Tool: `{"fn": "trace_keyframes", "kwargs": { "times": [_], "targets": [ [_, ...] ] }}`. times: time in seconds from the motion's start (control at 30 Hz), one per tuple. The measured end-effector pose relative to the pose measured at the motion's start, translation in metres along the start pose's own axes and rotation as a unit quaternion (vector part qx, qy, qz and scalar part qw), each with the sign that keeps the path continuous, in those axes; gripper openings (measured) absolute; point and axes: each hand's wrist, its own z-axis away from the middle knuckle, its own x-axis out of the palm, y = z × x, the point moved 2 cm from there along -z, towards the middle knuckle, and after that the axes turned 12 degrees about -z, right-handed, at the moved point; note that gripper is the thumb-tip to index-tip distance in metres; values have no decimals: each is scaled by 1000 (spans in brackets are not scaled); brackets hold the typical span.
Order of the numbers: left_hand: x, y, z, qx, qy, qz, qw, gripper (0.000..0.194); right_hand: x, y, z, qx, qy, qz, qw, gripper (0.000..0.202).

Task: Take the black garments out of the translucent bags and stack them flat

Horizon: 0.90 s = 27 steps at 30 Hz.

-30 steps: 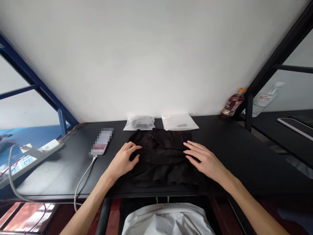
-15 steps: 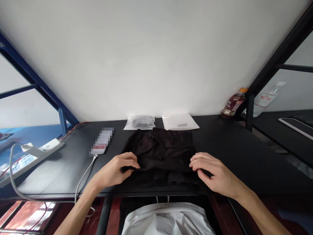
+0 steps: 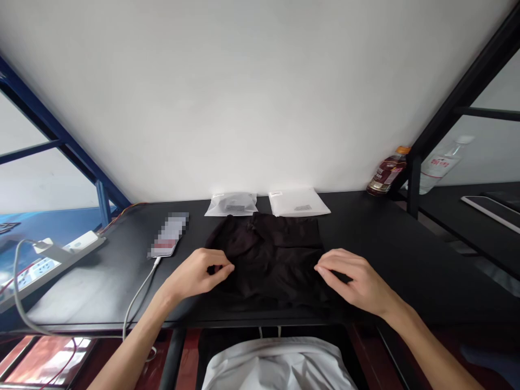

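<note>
A black garment [image 3: 272,265] lies wrinkled on the black desk in front of me; its exact kind is hard to make out. At its left side my left hand [image 3: 205,271] pinches the cloth, thumb and fingertips together. Opposite, my right hand [image 3: 345,273] holds the garment's right edge in a similar pinch. Just beyond the cloth, near the wall, are a clear plastic bag [image 3: 232,202] with a dark printed label and a white flat package [image 3: 298,201].
A phone [image 3: 170,234] on a white charging cable [image 3: 140,292] rests to the left, near a white power strip [image 3: 69,257]. A dark drink bottle [image 3: 385,172] leans at the back right by a black metal frame [image 3: 413,187]. Beyond it stands a clear bottle [image 3: 441,165].
Both hands have risen slightly, with thumbs and fingertips closed more tightly. The fold across the near part of the garment has flattened out.
</note>
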Motion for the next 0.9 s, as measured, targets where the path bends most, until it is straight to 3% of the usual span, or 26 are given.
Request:
{"fn": "trace_keyframes", "kwargs": {
  "times": [0.1,0.23,0.47,0.67,0.9],
  "targets": [
    [-2,-6,-19,-21,45,-9,999,26,-4,10,-6,-5,48,35,998,17],
    [-3,-12,-45,-30,78,-30,996,20,-11,32,-7,15,57,85,995,20],
    [10,-28,-82,-13,59,-87,994,48,-12,66,2,91,-2,115,989,30],
    [17,-36,-100,11,39,-61,997,23,-11,74,-8,124,28,123,984,25],
    [19,-37,-115,-60,51,25,997,23,-34,82,-44,187,103,118,970,26]
  ]
}}
